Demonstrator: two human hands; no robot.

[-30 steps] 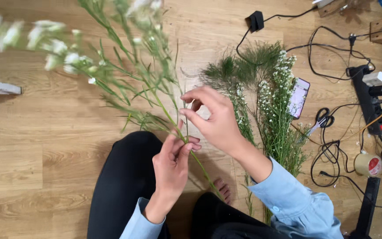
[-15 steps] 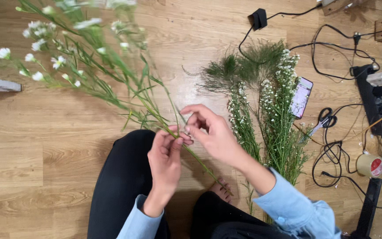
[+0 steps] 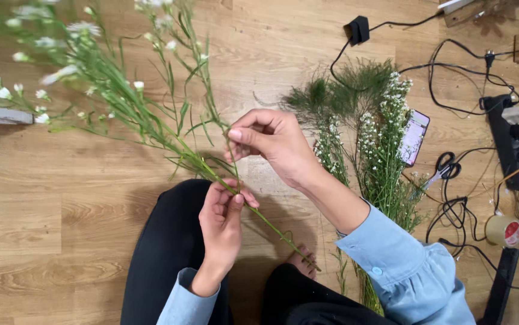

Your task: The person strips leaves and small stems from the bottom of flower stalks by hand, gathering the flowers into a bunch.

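My left hand (image 3: 223, 219) grips the lower part of a long green flower stem (image 3: 151, 123) with small white blooms that reaches up to the left. My right hand (image 3: 271, 141) pinches a thin side shoot (image 3: 208, 90) of the same stem between thumb and fingers, just above the left hand. The stem's cut end (image 3: 298, 250) points down to the right, over my lap. I sit on the wooden floor (image 3: 43, 198) in dark trousers and light blue sleeves.
A pile of green stems with white flowers (image 3: 379, 150) lies on the floor to the right. Beside it are a phone (image 3: 414, 137), scissors (image 3: 443, 168), a roll of tape (image 3: 505, 230), a power strip (image 3: 506, 141) and tangled black cables (image 3: 452, 78).
The flower stem has swung upward and to the right. My right hand rose from beside the left hand and now pinches a side shoot higher up.
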